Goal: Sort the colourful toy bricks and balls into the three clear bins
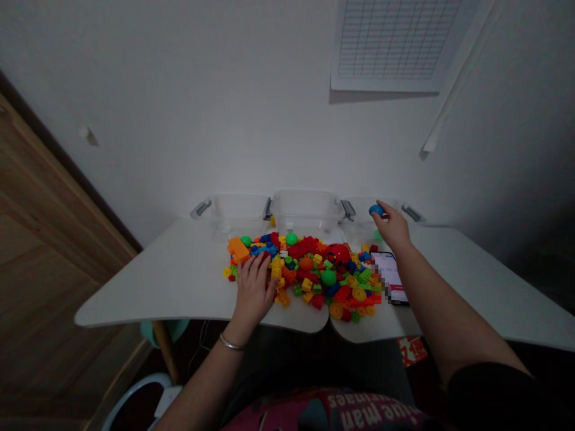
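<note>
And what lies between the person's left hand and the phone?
The head view shows a jumble of toy pieces lying between the left hand and the phone, including a green ball and a yellow brick.

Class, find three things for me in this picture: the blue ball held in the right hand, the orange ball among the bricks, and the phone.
Blue ball (375, 210): head view, uncovered side.
Orange ball (306, 263): head view, upper face.
Phone (392, 270): head view, lit screen.

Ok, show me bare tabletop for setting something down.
Bare: tabletop left of the toy pile and left hand; also right of the phone, beyond the right arm. Crowded: the middle, before the clear bins.
</note>
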### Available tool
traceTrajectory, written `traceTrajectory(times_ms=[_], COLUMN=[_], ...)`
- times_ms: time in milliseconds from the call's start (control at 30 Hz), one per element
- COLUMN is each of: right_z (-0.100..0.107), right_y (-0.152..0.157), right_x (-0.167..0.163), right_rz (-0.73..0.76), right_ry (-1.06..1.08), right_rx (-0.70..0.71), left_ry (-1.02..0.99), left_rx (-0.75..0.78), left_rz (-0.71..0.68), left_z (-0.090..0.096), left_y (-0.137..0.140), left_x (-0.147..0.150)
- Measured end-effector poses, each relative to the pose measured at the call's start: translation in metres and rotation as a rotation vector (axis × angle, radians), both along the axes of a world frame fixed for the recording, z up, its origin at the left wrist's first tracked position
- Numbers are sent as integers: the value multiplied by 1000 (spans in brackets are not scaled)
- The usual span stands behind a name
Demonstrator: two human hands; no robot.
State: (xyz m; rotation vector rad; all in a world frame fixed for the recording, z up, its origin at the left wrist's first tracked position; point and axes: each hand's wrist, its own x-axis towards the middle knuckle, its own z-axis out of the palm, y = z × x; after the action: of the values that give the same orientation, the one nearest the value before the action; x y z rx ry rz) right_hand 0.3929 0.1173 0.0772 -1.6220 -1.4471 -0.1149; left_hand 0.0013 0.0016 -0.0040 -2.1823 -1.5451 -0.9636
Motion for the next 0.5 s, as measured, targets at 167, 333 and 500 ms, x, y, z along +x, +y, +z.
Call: traceTrajectory(times_ms=[167,333,500], right_z=[-3,-8,-15], right_y=[3,2,4], right_x=[-11,-15,-14], right_rz=[-96,-157,-146], right_ry=[-203,-329,-376], right_rx=[-152,-198,-186], left_ry=[-9,-14,-8], left_rx=[1,-7,-9], left_rz=[-4,-3,5], left_z=[1,1,0], left_y=[0,0,0], left_x=[1,2,2])
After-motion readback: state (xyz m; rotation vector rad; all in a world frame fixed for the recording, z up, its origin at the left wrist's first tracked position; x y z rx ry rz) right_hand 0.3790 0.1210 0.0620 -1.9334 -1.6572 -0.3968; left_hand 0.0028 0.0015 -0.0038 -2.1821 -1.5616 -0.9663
